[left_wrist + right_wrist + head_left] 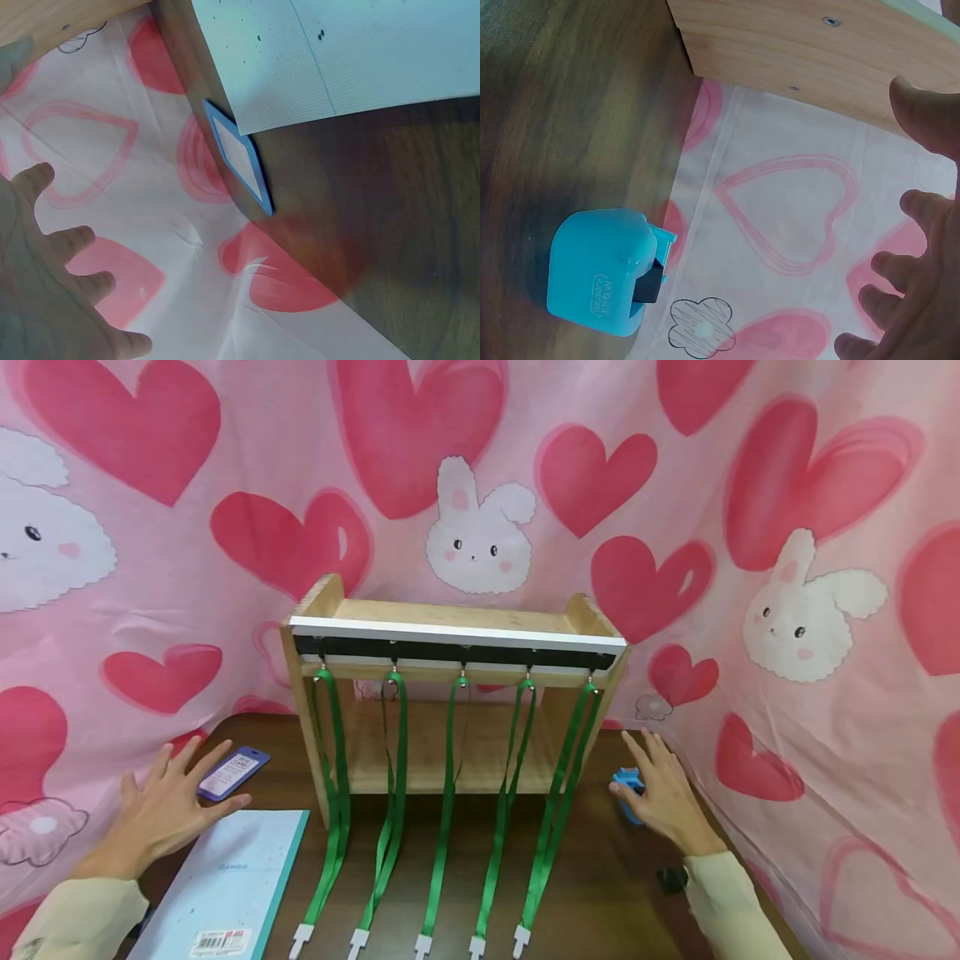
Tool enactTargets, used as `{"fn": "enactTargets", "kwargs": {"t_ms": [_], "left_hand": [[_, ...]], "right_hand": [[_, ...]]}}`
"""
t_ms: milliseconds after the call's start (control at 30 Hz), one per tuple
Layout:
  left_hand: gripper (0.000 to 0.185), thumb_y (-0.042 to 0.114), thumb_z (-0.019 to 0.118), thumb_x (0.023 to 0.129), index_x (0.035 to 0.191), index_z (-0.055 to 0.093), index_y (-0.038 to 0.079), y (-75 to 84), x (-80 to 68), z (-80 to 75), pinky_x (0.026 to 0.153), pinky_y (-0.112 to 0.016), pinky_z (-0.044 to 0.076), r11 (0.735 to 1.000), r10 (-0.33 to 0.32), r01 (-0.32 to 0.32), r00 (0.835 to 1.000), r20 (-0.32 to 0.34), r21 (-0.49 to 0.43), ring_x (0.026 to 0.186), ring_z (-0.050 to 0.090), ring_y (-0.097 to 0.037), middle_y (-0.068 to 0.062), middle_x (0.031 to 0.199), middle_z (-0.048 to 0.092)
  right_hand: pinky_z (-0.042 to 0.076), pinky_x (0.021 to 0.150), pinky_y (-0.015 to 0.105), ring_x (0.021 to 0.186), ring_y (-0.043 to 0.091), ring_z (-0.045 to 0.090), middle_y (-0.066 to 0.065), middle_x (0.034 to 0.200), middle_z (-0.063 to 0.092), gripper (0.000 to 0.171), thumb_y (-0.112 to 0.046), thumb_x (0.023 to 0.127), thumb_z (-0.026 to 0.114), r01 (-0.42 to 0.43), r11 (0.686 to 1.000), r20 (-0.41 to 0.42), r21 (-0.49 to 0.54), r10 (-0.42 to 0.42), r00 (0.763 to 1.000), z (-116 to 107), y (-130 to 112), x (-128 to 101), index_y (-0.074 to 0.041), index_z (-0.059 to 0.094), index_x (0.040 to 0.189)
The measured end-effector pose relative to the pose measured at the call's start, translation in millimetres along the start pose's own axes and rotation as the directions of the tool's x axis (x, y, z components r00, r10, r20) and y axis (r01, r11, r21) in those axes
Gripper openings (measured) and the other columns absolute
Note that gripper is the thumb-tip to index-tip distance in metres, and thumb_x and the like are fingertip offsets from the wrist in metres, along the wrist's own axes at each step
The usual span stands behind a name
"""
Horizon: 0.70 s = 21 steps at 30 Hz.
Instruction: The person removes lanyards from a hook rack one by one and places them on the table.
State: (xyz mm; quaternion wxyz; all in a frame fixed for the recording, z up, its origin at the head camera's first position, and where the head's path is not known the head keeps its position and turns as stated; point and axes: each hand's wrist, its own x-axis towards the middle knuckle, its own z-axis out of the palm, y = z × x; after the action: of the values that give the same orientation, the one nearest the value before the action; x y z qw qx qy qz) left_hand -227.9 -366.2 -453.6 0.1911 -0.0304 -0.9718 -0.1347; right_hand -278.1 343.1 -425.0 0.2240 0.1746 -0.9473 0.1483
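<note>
Both hands spread flat, holding nothing: left hand (161,810) beside badge holder (233,772), right hand (663,793) over blue sharpener (624,785); 5 green lanyards (447,810) hung, untouched.

A wooden rack (457,610) stands on the dark tabletop (600,877) with five green lanyards (446,793) hanging from its hooks. A pale blue notebook (225,885) lies front left. Heart-and-bunny cloth (480,485) hangs behind.

wooden rack (450,739): tabletop (600,893) centre | blue card holder (232,772), pale blue notebook (225,885): left | small turquoise plastic sharpener (625,787): right
</note>
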Motion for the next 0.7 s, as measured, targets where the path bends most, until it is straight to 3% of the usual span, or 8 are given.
{"fn": "enactTargets", "kwargs": {"t_ms": [200, 400, 533, 700], "left_hand": [[0.102, 0.068, 0.071, 0.078, 0.162, 0.023, 0.034, 2.5, 4.4, 1.8, 0.097, -0.093, 0.012, 1.000, 0.019, -0.019, 1.000, -0.010, 0.015, 0.144, 0.021, -0.061, -0.028, 0.158, 0.031], [0.106, 0.063, 0.076, 0.077, 0.162, 0.025, 0.026, 4.7, 6.2, -2.3, 0.095, -0.086, 0.027, 0.997, 0.038, -0.037, 0.999, 0.008, -0.069, 0.132, 0.039, -0.057, -0.030, 0.154, 0.038], [0.109, 0.055, 0.082, 0.075, 0.162, 0.027, 0.019, 4.2, 7.2, -6.3, 0.096, -0.082, 0.033, 0.989, 0.050, -0.050, 0.999, -0.003, -0.140, 0.130, 0.041, -0.058, -0.034, 0.151, 0.040], [0.112, 0.051, 0.083, 0.074, 0.162, 0.023, 0.015, 5.0, 8.5, -7.5, 0.095, -0.084, 0.032, 0.983, 0.032, -0.023, 0.999, 0.043, -0.184, 0.132, 0.037, -0.060, -0.037, 0.152, 0.036]], "right_hand": [[0.031, 0.111, 0.076, 0.144, 0.056, 0.030, 0.030, 0.159, 0.032, 0.091, -0.032, 0.084, 0.080, 0.032, 0.999, -0.036, -0.019, -0.032, 0.999, -1.5, 3.6, -0.4, -0.012, 0.033, 0.159], [0.035, 0.106, 0.077, 0.141, 0.052, 0.034, 0.029, 0.159, 0.031, 0.097, -0.024, 0.080, 0.084, -0.010, 0.996, -0.043, 0.089, 0.014, 0.999, -1.0, 3.5, -0.4, -0.010, 0.030, 0.160], [0.034, 0.106, 0.078, 0.141, 0.052, 0.034, 0.030, 0.157, 0.032, 0.100, -0.022, 0.079, 0.085, -0.020, 0.987, -0.048, 0.157, 0.028, 0.998, 0.6, 3.1, 1.7, -0.008, 0.027, 0.160], [0.033, 0.107, 0.077, 0.140, 0.052, 0.036, 0.031, 0.155, 0.036, 0.098, -0.018, 0.078, 0.085, -0.031, 0.983, -0.077, 0.180, 0.046, 0.996, -0.9, 4.3, 3.1, -0.003, 0.031, 0.157]]}}
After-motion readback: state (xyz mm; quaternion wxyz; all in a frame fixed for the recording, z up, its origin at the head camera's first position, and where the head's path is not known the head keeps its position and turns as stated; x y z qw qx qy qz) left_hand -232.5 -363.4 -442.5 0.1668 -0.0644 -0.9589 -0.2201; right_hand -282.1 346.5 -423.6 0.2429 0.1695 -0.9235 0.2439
